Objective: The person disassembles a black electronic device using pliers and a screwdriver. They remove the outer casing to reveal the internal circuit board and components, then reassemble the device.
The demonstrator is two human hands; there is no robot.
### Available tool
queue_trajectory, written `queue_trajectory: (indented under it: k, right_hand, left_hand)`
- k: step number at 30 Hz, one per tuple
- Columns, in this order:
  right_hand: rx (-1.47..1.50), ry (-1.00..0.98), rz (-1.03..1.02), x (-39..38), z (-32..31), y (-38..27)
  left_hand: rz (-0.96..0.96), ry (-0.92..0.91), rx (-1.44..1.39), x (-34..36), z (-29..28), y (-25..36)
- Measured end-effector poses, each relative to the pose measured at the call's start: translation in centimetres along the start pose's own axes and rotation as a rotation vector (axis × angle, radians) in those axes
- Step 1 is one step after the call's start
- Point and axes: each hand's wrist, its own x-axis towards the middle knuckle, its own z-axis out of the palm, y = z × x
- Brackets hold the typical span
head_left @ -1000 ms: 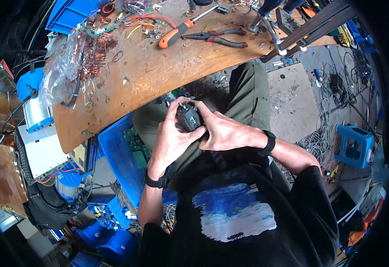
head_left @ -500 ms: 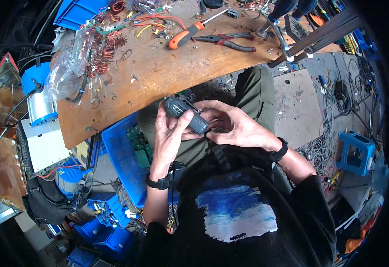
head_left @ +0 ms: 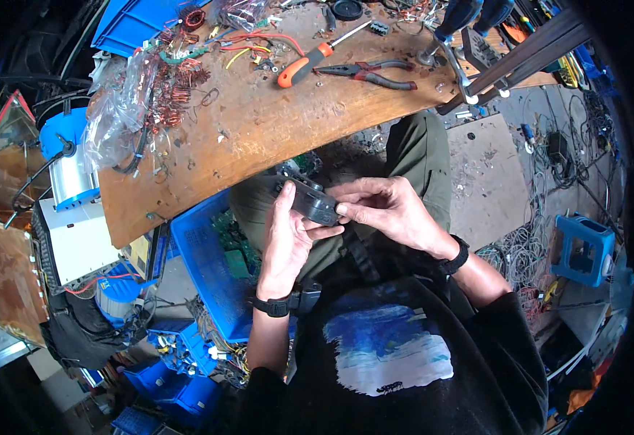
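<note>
A black plastic casing (head_left: 314, 204), shaped like a power-tool battery pack, is held over my lap just off the table edge. My left hand (head_left: 286, 243) is closed around its left and lower side, thumb on top and fingers underneath. At the casing's right end my right hand (head_left: 394, 212) is pinched, thumb and fingertips touching it. Whether a small part sits between those fingertips is hidden. Beyond, on the wooden table (head_left: 259, 130), lie an orange-and-black screwdriver (head_left: 304, 66) and long-nose pliers (head_left: 368, 70) with dark red-and-black handles.
Copper coils (head_left: 179, 87), loose wires and a clear plastic bag (head_left: 118, 119) litter the table's left part. Below its edge a blue crate (head_left: 205, 254) holds green circuit boards (head_left: 237, 263). Metal bars (head_left: 520, 61) jut in at the upper right. Cables tangle on the floor at right.
The casing has been turned in my left hand, so its marked face no longer shows. My right fingers have drawn together at its right end.
</note>
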Motion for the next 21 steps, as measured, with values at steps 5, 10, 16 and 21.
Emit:
queue_trajectory:
  k: [5,10,16,21]
  right_hand:
    - [-0.003,-0.004,0.005,-0.15,0.08,-0.60]
    - [-0.009,0.011,0.008,-0.11,-0.06,-0.49]
    - [-0.014,0.015,-0.020,-0.19,-0.03,-0.44]
    - [-0.004,-0.002,-0.032,-0.03,0.01,-0.59]
  left_hand:
    - [-0.094,-0.011,-0.098,0.44,-0.40,-0.39]
    - [-0.154,-0.076,-0.280,0.67,-1.01,-0.69]
    - [-0.165,-0.090,-0.272,0.53,-0.49,-0.75]
    - [-0.150,-0.082,-0.254,0.60,-0.29,-0.93]
